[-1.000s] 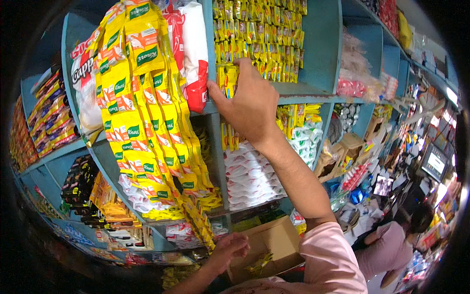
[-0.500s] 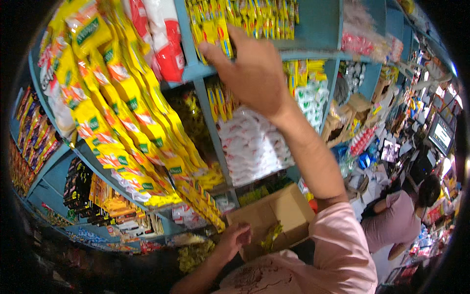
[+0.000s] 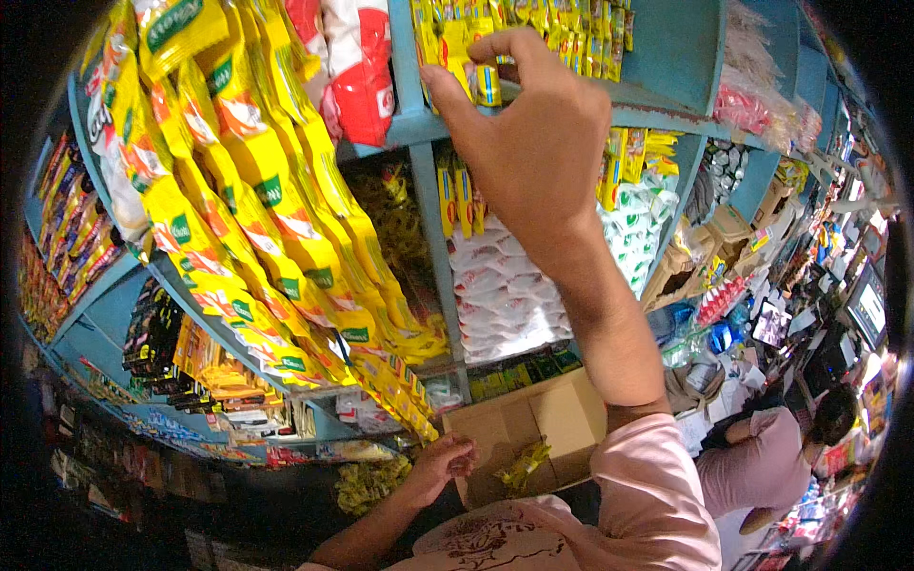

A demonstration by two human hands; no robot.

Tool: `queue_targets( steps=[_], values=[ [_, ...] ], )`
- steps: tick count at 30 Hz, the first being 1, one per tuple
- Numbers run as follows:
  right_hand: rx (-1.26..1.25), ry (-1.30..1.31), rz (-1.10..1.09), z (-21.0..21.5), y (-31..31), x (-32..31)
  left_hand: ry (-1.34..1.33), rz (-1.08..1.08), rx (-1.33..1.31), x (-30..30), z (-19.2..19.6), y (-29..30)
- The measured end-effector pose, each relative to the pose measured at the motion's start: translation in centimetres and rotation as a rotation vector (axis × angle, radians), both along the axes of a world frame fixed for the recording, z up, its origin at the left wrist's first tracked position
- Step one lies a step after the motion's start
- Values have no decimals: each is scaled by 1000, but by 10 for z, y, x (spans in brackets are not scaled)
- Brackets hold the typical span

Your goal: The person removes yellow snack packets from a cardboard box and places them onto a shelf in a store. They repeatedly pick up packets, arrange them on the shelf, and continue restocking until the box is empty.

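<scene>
My right hand (image 3: pixel 538 143) is raised to the blue shelf, thumb and index finger spread in a C shape. It is in front of a row of small yellow packets (image 3: pixel 595 38), and a packet shows between thumb and index finger; I see no grip on it. Lower down, my left hand (image 3: pixel 443 468) is beside the left side of an opened cardboard box (image 3: pixel 571 409). Its fingers are loosely bent, and I see nothing in them. Inside the box lies a small bunch of yellow packets (image 3: pixel 526 466).
Long strips of yellow sachets (image 3: pixel 257 181) hang at the left, before a red-and-white bag (image 3: pixel 362 76). White packets (image 3: pixel 505 295) fill the compartment below my right hand. At the right, a person in a pinkish top (image 3: pixel 757 462) is near a cluttered counter and a screen (image 3: pixel 868 309).
The view has shifted, so the shelves appear farther right. My right hand's index finger has bent toward the yellow packets. My left hand stays beside the box.
</scene>
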State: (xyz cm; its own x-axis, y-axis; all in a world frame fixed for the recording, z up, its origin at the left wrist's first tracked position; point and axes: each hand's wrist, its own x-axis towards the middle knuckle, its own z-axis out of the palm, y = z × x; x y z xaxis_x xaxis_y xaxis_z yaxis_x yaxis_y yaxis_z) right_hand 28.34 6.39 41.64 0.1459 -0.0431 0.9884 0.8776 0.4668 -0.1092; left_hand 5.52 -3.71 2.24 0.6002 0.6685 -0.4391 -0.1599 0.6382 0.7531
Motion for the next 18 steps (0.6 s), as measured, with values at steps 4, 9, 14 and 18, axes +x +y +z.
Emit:
queue_targets(
  steps=[4, 9, 14, 18],
  values=[
    [-45, 125, 10, -5, 1, -4, 48, 98, 30, 0, 6, 4],
    [-49, 120, 25, 0, 3, 2, 37, 125, -28, -2, -16, -5],
    [-116, 194, 174, 2, 4, 3, 38, 45, -65, 3, -29, -17],
    [-109, 244, 141, 1, 6, -3, 44, 27, -60, 7, -21, -20]
  ],
)
